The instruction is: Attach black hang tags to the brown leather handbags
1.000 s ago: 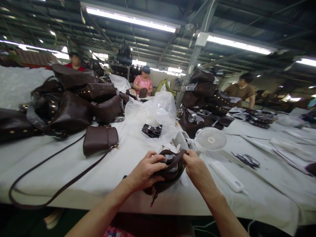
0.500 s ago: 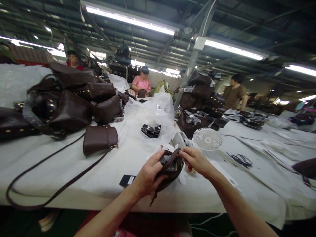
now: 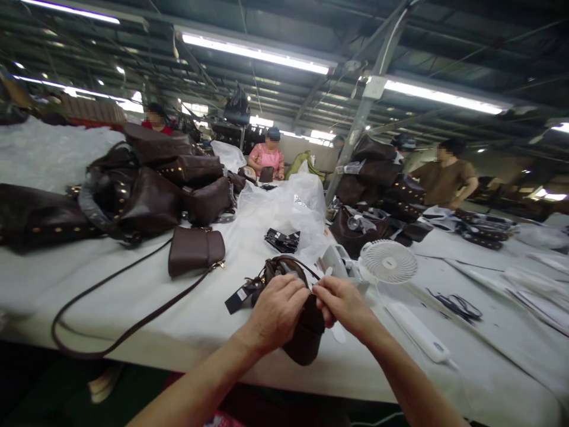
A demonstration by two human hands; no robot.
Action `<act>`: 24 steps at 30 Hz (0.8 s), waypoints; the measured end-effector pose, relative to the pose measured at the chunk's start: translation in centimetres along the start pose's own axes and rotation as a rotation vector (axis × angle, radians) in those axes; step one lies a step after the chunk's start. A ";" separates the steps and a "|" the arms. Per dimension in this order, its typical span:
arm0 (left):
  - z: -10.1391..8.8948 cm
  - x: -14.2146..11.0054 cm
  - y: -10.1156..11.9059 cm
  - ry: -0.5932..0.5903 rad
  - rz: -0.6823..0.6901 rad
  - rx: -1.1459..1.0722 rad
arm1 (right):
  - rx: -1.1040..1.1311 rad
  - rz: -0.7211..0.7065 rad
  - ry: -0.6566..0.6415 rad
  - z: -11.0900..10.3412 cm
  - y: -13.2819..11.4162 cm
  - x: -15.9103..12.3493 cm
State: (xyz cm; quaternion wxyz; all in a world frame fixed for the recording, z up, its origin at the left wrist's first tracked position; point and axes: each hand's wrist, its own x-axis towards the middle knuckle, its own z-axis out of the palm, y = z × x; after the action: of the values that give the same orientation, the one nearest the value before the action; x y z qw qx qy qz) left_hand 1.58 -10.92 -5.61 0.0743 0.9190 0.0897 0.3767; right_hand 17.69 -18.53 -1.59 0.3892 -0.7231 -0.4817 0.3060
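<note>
A small dark brown handbag [image 3: 306, 344] is held between my hands above the near side of the table, its mouth turned away from me. My left hand [image 3: 278, 308] is closed over its upper edge and side. With the thumb and finger of my right hand [image 3: 340, 302] I pinch the bag's rim near one end of its thin strap [image 3: 291, 258]; the exact spot is partly hidden. A black hang tag [image 3: 237, 300] lies to the left of the bag. Farther left rests a brown pouch bag [image 3: 193, 252] with a long strap looped on the cloth.
Brown studded bags are heaped at the left [image 3: 151, 201] and right [image 3: 377, 184]. Clear plastic wrap [image 3: 284, 204] and black packets [image 3: 283, 240] lie ahead. A white fan [image 3: 389, 261] and a white power strip [image 3: 420, 332] are to my right. Several people work beyond.
The bag has been turned over, so its rounded brown end now faces me and the tag shows beside it. My left hand has moved over its top; my right hand still pinches the edge.
</note>
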 end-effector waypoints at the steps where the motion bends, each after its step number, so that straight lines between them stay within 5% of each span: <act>1: 0.2 0.4 0.3 -0.029 -0.026 -0.007 | -0.039 -0.021 0.005 0.1 -0.1 -0.2; 10: 1.9 1.7 -0.5 -0.065 -0.149 0.002 | -0.320 -0.324 0.203 1.6 -0.7 -1.9; 19: 2.5 1.6 0.0 0.021 -0.155 0.030 | -0.295 -0.386 0.223 2.1 0.4 -3.0; 24: 3.0 1.1 0.1 0.109 -0.204 0.012 | -0.425 -0.332 0.625 2.5 2.6 -3.5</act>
State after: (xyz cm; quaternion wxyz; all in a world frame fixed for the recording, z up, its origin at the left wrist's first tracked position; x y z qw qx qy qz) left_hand 4.52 -10.99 -6.93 0.1016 0.8836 0.1892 0.4162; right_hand 15.62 -21.77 -4.87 0.4028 -0.7579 -0.5030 -0.1017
